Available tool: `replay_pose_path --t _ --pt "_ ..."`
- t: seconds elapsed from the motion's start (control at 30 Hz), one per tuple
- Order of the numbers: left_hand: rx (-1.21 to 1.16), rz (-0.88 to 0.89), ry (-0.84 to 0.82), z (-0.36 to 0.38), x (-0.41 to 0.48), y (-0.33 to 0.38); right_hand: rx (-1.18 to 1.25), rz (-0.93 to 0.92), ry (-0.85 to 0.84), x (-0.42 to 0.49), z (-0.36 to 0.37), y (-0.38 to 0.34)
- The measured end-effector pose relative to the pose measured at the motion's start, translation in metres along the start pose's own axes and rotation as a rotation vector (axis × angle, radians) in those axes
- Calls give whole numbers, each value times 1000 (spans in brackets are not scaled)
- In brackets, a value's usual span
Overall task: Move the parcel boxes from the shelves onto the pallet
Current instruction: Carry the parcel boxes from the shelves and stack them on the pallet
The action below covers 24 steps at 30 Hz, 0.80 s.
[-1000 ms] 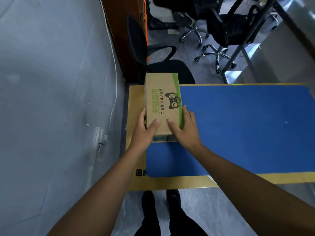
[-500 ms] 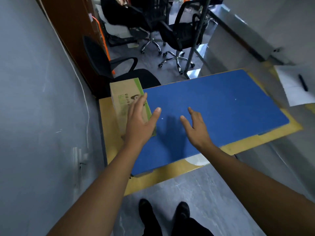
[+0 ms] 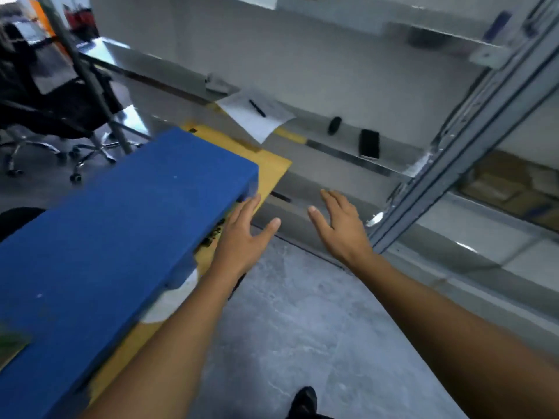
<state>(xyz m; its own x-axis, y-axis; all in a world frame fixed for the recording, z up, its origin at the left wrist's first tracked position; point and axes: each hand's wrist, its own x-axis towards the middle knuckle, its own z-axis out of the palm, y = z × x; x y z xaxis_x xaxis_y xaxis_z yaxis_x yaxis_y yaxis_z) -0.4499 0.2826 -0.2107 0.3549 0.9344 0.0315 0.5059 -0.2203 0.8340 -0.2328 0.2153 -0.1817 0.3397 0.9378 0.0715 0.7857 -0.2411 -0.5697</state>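
The blue pallet lies on flat yellow cardboard at the left. Only a green-and-brown corner of the parcel box shows at the left edge, resting on the pallet. My left hand hovers with spread fingers by the pallet's near right corner and holds nothing. Beside it, my right hand is spread and empty in front of the metal shelf unit. Blurred brown parcel boxes sit on a shelf at the far right.
On the metal shelf lie a white sheet with a pen, a black phone and a small black object. Black office chairs stand at the back left. A grey floor runs beneath my arms.
Both hands have let go of the parcel box, which stays on the pallet's left end. My view has swung right from the pallet toward the shelf unit, and both hands moved with it.
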Motion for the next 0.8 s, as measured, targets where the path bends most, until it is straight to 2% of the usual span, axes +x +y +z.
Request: replay_pose_path --t 0.2,0.37,0.6,0.8 --pt "-26 171 -256 160 27 117 -85 210 169 -45 -120 141" --pt "-52 297 -426 272 23 205 -106 392 285 -95 -197 227" --pt "-57 424 -594 382 24 290 -74 568 455 -140 -261 310" --pt "-72 479 -685 461 42 341 -99 662 538 -139 -298 376"
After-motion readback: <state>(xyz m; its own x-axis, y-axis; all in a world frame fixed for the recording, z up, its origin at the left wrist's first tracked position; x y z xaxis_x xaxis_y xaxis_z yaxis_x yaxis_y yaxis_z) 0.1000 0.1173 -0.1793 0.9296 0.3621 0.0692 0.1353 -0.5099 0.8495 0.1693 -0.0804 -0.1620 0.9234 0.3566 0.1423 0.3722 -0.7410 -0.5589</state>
